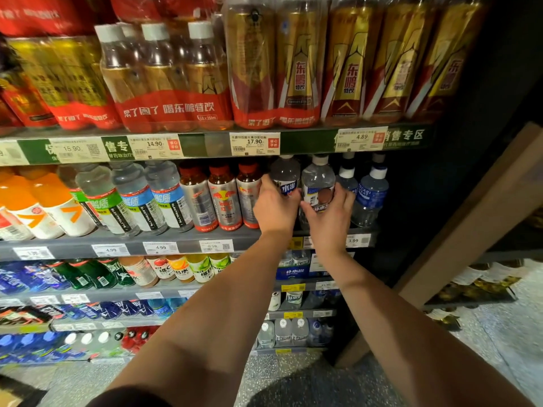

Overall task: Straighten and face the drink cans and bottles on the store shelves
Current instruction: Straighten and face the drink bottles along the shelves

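Observation:
On the second shelf (176, 239), my left hand (274, 208) grips a clear bottle with a blue and white label (285, 174). Right beside it, my right hand (332, 214) grips a second clear bottle of the same kind (317, 179), whose label shows between my fingers. Both bottles stand upright at the shelf front. To their left stand three silver Red Bull bottles with red caps (223, 198). To their right stand blue Pocari Sweat bottles (371, 192).
Clear electrolyte bottles (132, 198) and orange drink bottles (44, 204) fill the left of this shelf. Shrink-wrapped gold energy drink packs (296, 69) sit on the shelf above. Lower shelves hold more bottles. A cardboard panel (470, 230) leans at the right of the shelving.

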